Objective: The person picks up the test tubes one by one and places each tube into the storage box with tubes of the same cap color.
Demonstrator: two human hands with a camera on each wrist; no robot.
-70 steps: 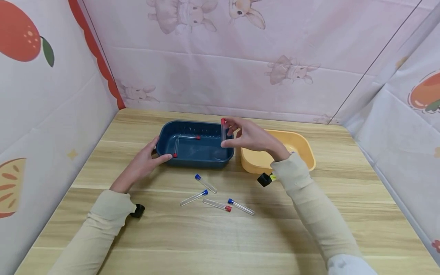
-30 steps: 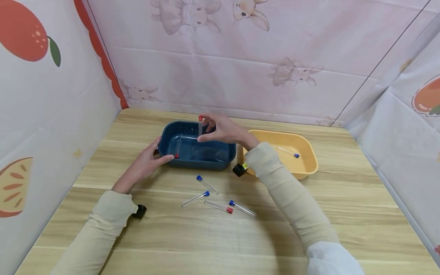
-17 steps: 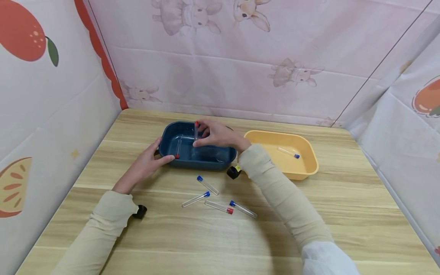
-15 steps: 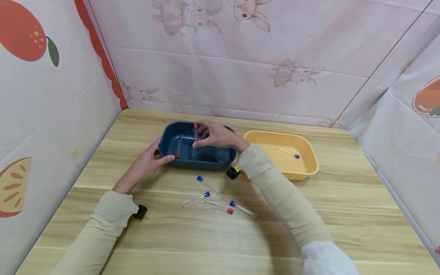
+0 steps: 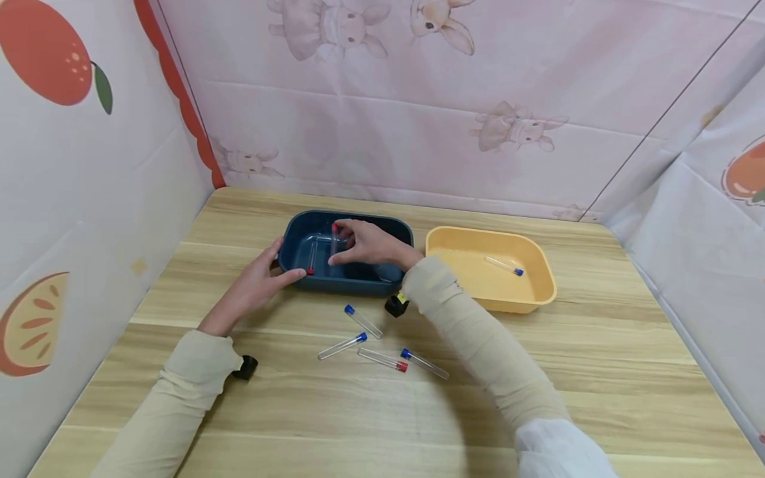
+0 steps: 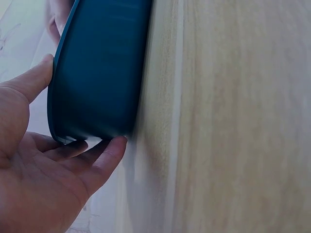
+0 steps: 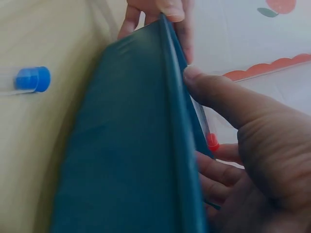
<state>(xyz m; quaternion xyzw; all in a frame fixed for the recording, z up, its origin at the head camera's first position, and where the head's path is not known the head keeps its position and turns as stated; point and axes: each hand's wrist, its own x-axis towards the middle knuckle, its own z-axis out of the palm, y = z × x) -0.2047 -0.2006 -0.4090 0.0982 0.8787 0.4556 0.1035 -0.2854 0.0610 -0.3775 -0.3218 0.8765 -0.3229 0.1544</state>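
Note:
My right hand (image 5: 372, 242) pinches a red-capped test tube (image 5: 334, 243) between thumb and fingertips. The tube stands near upright, low inside the dark blue bin (image 5: 352, 285), its red cap (image 7: 212, 142) showing past the rim in the right wrist view. Around the bin's left end my left hand (image 5: 254, 287) holds on, thumb at the front rim and fingers along the end wall (image 6: 97, 73). A second red-capped test tube (image 5: 313, 255) lies on the bin's floor near the left thumb. Another tube lies toward the back, partly hidden by the right hand.
Right of the blue bin stands a yellow bin (image 5: 490, 307) with a blue-capped tube (image 5: 503, 265) inside. In front lie several tubes: a blue-capped tube (image 5: 364, 322), another blue-capped tube (image 5: 340, 347), a red-capped tube (image 5: 381, 359) and a third blue-capped tube (image 5: 425, 364). Printed cloth walls surround the table.
My right hand has carried the red-capped tube leftward from the blue bin's right end, then lowered it into the bin. The left hand keeps its place on the bin.

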